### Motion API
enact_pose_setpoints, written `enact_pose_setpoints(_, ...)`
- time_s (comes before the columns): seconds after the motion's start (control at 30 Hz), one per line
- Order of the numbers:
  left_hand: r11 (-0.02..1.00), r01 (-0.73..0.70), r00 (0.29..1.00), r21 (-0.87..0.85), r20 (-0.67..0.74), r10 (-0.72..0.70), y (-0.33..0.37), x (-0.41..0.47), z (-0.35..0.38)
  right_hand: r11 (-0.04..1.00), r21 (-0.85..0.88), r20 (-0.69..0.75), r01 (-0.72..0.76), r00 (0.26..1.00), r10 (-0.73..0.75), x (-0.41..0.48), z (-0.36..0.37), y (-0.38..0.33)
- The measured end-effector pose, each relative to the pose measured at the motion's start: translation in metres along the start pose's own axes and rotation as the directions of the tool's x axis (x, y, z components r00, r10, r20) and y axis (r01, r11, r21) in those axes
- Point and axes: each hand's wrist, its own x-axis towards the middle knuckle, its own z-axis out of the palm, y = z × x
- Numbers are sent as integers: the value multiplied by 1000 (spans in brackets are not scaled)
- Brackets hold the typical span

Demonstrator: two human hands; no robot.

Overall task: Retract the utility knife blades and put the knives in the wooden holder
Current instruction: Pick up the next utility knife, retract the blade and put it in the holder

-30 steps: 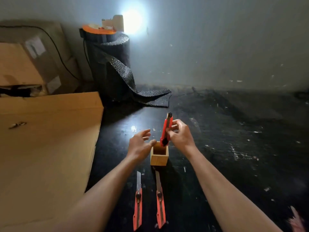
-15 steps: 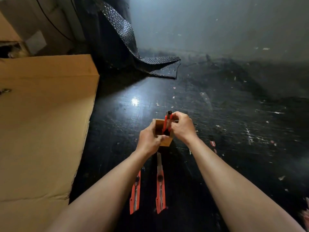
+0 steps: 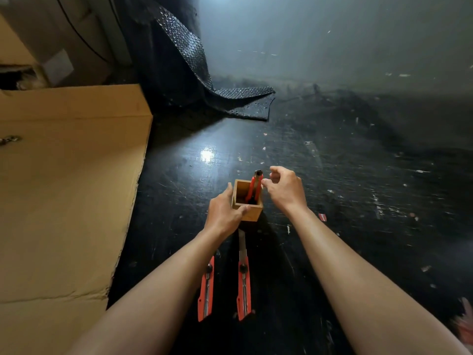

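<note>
A small square wooden holder [image 3: 252, 213] stands on the black table. One red utility knife [image 3: 254, 185] leans inside it, its black end sticking up past the rim. My left hand [image 3: 224, 213] grips the holder's left side, thumb on the near rim. My right hand [image 3: 285, 189] hovers just right of the knife, fingers apart and holding nothing. Two more red utility knives lie near me: the left knife [image 3: 206, 293] is partly under my left forearm, and the right knife [image 3: 243, 283] has its metal blade extended toward the holder.
A large flat cardboard sheet [image 3: 64, 188] covers the left side. A roll of black textured matting [image 3: 194, 65] trails onto the table at the back. A grey wall rises behind. Small paper scraps dot the black surface [image 3: 358, 201] on the right.
The knife went from being held above the holder to resting inside it. My right hand let go of it and drew slightly right. My left hand took hold of the holder.
</note>
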Motion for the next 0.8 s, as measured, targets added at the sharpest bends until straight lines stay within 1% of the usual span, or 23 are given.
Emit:
enact_pose_setpoints(0.1,1000,29,997,5,-70,-29,-2,-20,-5,999,-14,4,-29,1000,29,-18,-7,2)
enact_pose_setpoints(0.17,1000,9,994,0,-106,-9,-7,-37,-6,998,-25,22,-55,998,56,-36,-6,6)
enact_pose_setpoints(0.23,1000,-9,993,-3,-114,9,-12,-56,-4,996,-31,69,-83,994,85,-55,-1,12)
enact_pose_setpoints(0.33,999,13,1000,47,-24,-12,-22,-80,6,990,-41,199,-135,970,140,-85,13,25)
enact_pose_setpoints(0.43,993,82,989,90,112,-92,-32,-100,18,975,-121,344,-186,914,217,-108,31,45)
enact_pose_setpoints(0.5,987,117,979,113,153,-134,-40,-110,27,963,-177,404,-205,876,261,-122,41,58)
enact_pose_setpoints(0.57,984,149,972,95,170,-164,-48,-121,36,954,-189,437,-232,850,293,-136,48,70)
enact_pose_setpoints(0.63,980,198,964,35,171,-201,-53,-130,42,955,-170,448,-243,844,294,-148,53,77)
enact_pose_setpoints(0.8,960,263,959,-92,129,-251,-56,-143,52,944,-27,452,-329,838,305,-172,60,80)
